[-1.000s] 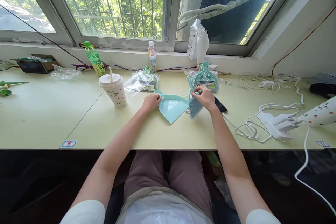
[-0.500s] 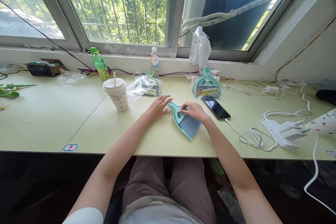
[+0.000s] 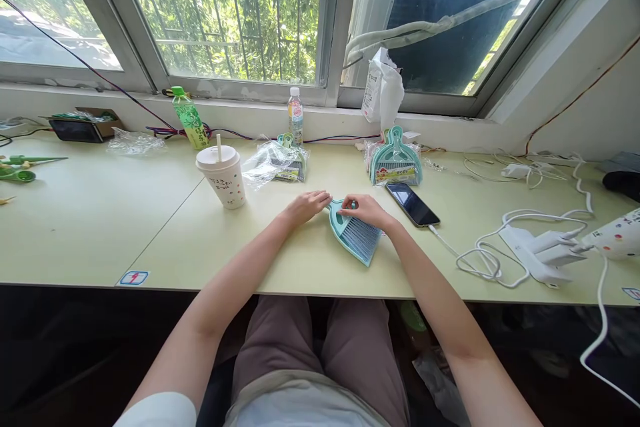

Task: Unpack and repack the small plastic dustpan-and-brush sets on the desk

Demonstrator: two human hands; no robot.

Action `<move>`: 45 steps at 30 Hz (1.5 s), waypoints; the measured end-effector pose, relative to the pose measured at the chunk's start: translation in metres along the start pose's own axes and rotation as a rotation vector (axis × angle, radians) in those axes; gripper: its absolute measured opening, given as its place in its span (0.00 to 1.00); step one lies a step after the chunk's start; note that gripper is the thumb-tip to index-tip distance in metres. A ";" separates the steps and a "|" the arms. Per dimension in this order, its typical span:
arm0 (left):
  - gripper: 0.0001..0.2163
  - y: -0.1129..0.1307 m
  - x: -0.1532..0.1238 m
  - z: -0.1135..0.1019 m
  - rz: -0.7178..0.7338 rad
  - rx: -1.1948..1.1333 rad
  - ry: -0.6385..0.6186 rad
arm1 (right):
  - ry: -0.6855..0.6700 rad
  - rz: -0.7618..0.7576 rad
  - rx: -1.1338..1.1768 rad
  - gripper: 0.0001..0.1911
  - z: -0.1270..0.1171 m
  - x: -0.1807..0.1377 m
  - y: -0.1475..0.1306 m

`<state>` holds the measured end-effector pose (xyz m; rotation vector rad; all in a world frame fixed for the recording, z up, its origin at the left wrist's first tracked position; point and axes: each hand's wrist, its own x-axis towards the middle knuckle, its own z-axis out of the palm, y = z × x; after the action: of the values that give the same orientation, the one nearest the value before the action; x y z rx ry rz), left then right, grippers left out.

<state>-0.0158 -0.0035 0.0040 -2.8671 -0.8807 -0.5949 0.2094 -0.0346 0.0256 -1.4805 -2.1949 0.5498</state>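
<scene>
A small teal dustpan (image 3: 337, 225) lies on the table in front of me, its handle pointing up and left. Nested in it is a small brush with grey-blue bristles (image 3: 361, 237) fanned towards the lower right. My left hand (image 3: 309, 207) has its fingers closed on the end of the dustpan's handle. From the right, my right hand (image 3: 367, 211) pinches at the brush near its handle, thumb and fingertips together. The hand hides part of the brush.
Right of my hands lies a phone (image 3: 413, 204) on a charging cable, beside a power strip (image 3: 533, 253). Packaged dustpan sets (image 3: 396, 163) and a plastic-wrapped set (image 3: 290, 163) stand behind. A lidded cup (image 3: 223, 180), green bottle (image 3: 190, 119) and clear bottle (image 3: 295, 119) are further left.
My left hand has moved slightly right and its spread fingers have closed on the dustpan's handle end. My right hand stays at the brush; the dustpan has shifted very slightly.
</scene>
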 end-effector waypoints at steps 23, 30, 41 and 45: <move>0.19 0.038 0.013 0.003 -0.620 -1.639 -0.073 | 0.465 -0.033 0.008 0.13 0.002 -0.001 -0.013; 0.13 -0.006 0.005 -0.009 -0.834 -1.620 0.336 | 0.452 0.245 -0.185 0.20 -0.002 0.007 0.040; 0.15 -0.019 -0.002 -0.010 -0.770 -1.562 0.365 | -0.026 0.119 -0.108 0.29 -0.018 0.001 0.052; 0.17 -0.014 -0.002 -0.010 -0.729 -1.515 0.278 | -0.079 0.164 -0.055 0.36 -0.027 -0.002 0.060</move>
<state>-0.0285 0.0051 0.0122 -3.0478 -2.0537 -2.5903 0.2709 -0.0136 0.0146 -1.7054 -2.1764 0.6161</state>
